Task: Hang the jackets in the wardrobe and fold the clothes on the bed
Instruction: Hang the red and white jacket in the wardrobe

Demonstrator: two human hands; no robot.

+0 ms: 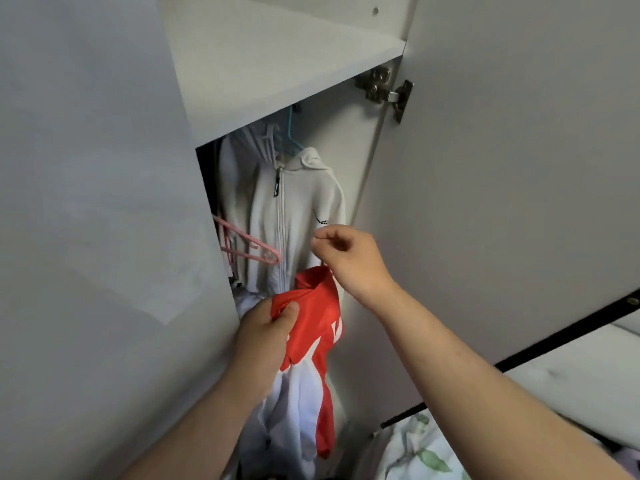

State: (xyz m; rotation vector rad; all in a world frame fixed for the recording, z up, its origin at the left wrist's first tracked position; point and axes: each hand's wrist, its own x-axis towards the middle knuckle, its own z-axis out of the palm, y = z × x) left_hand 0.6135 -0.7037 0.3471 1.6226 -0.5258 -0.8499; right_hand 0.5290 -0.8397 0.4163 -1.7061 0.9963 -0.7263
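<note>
Jacket (311,334), red and white, hangs bunched in front of the open wardrobe (277,74), low down and beside the swung-out door (502,168). The left hand (266,334) grips a fistful of red cloth near the collar with the thumb on top. It seems to take the weight so that the body and sleeves drop free below. The right hand (349,258) is raised just above the collar, fingers curled and thumb close to forefinger. A thin dark line runs from it to the collar, perhaps a hanger hook, but I cannot tell whether it pinches anything. Inside, a grey hoodie (294,209) hangs zipped on a blue hanger (290,133), with a bare pink hanger (249,247) just to its left. The jacket probably belongs next to the hoodie, where room looks tight. At lower right, flowered cloth lies on the bed (571,368), so the folding looks not yet done.
</note>
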